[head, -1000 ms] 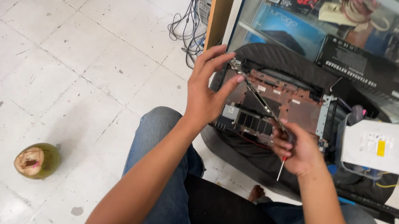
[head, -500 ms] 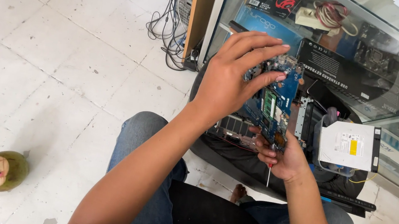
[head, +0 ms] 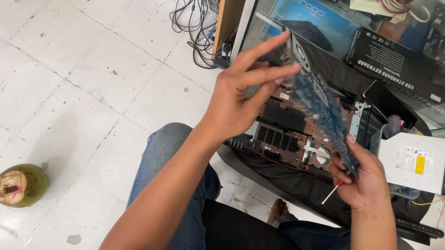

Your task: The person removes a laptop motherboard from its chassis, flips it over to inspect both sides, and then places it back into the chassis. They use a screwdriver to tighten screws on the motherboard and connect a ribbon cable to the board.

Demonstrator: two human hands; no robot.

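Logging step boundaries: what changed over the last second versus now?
The blue circuit board came up out of the open laptop chassis, tilted on edge between both hands; the left hand went from pressing on it to gripping its top. The right hand still holds the board's lower end and a small screwdriver. Optical drive and coconut unmoved.

A circuit board (head: pixel 319 107) is held above the opened laptop base (head: pixel 291 135), an optical drive (head: pixel 414 162) to its right.
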